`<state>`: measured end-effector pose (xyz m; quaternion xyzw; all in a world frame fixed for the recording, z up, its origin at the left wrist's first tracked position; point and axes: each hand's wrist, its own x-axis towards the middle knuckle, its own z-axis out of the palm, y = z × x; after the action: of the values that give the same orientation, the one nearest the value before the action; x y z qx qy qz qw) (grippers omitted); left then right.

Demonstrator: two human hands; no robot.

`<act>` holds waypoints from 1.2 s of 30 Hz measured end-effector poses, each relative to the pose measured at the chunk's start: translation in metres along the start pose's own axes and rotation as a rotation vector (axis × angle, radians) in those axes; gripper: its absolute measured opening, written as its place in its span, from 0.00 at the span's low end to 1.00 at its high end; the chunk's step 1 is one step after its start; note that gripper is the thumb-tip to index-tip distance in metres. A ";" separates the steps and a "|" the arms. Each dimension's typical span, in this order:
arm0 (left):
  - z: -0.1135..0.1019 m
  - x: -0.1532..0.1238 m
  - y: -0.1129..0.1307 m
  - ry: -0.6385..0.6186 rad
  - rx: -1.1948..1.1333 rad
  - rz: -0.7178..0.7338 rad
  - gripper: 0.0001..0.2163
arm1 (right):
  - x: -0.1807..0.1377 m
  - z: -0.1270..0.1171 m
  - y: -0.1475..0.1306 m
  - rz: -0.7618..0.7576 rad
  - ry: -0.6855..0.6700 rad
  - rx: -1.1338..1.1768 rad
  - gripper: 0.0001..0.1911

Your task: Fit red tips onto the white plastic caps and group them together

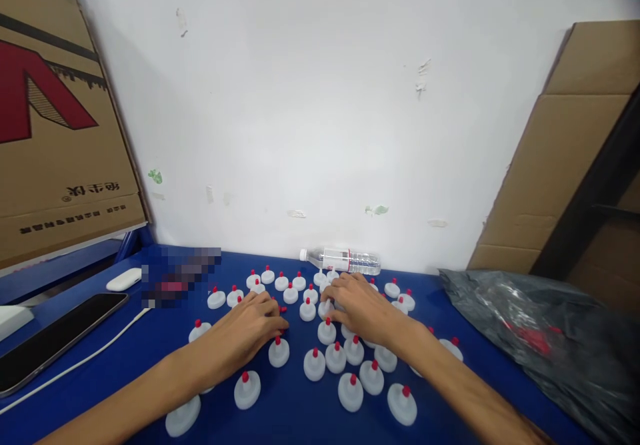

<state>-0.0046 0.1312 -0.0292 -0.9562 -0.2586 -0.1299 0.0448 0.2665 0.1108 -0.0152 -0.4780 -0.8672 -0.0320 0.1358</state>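
Small red caps (283, 309) show at the fingertips of my left hand (253, 321), whose fingers are bent down and closed over them; how many lie beneath is hidden. Farther right, the fingers of my right hand (357, 306) curl round a white round lid (326, 308) with a raised spout, partly covered by the fingers. Around both hands stand several more white lids, most with a red tip, such as one lid (279, 353) just below my left hand. Two lids behind my right hand, including a bare-spouted lid (320, 277), show no red tip.
A clear plastic bottle (345, 260) lies against the wall on the blue table (290, 415). To the left are a phone (55, 338), a white cable (100, 353) and a white case (124, 279). A grey plastic bag (565, 358) lies right; cardboard (60, 131) stands left.
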 end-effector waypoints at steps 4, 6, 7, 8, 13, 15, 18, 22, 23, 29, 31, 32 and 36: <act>-0.001 0.001 0.001 0.014 -0.003 -0.006 0.09 | -0.001 -0.011 -0.005 0.020 0.061 0.013 0.12; -0.003 0.001 0.003 0.037 -0.008 -0.032 0.08 | -0.001 -0.015 -0.007 0.019 0.091 0.025 0.14; -0.005 0.001 0.004 0.052 -0.008 -0.055 0.08 | -0.001 -0.016 -0.008 0.012 0.105 0.035 0.14; -0.007 0.000 0.005 0.071 -0.010 -0.082 0.08 | -0.001 -0.018 -0.009 0.000 0.119 0.047 0.14; -0.015 -0.001 0.010 0.271 -0.078 -0.145 0.06 | -0.001 -0.023 -0.022 -0.070 0.165 0.088 0.14; -0.015 -0.001 0.010 0.352 -0.107 -0.131 0.06 | 0.000 -0.023 -0.028 -0.085 0.175 0.091 0.15; -0.013 -0.001 0.010 0.445 -0.131 -0.095 0.07 | 0.000 -0.021 -0.037 -0.107 0.208 0.086 0.17; -0.014 -0.001 0.011 0.473 -0.133 0.011 0.08 | 0.001 -0.020 -0.043 -0.144 0.221 0.061 0.17; -0.015 -0.001 0.012 0.473 -0.129 0.039 0.08 | 0.001 -0.020 -0.044 -0.156 0.221 0.052 0.17; -0.018 -0.001 0.014 0.485 -0.152 0.094 0.07 | 0.001 -0.020 -0.043 -0.219 0.256 0.031 0.16; -0.018 -0.001 0.012 0.494 -0.141 0.068 0.07 | 0.001 -0.018 -0.043 -0.249 0.275 0.037 0.17; -0.018 -0.001 0.012 0.494 -0.132 0.054 0.07 | 0.001 -0.017 -0.043 -0.269 0.294 0.042 0.18; -0.021 0.000 0.010 0.409 -0.158 0.054 0.06 | 0.002 -0.015 -0.047 -0.370 0.414 0.026 0.17</act>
<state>-0.0047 0.1193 -0.0088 -0.9170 -0.2075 -0.3396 0.0249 0.2289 0.0846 0.0031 -0.2931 -0.8939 -0.1419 0.3081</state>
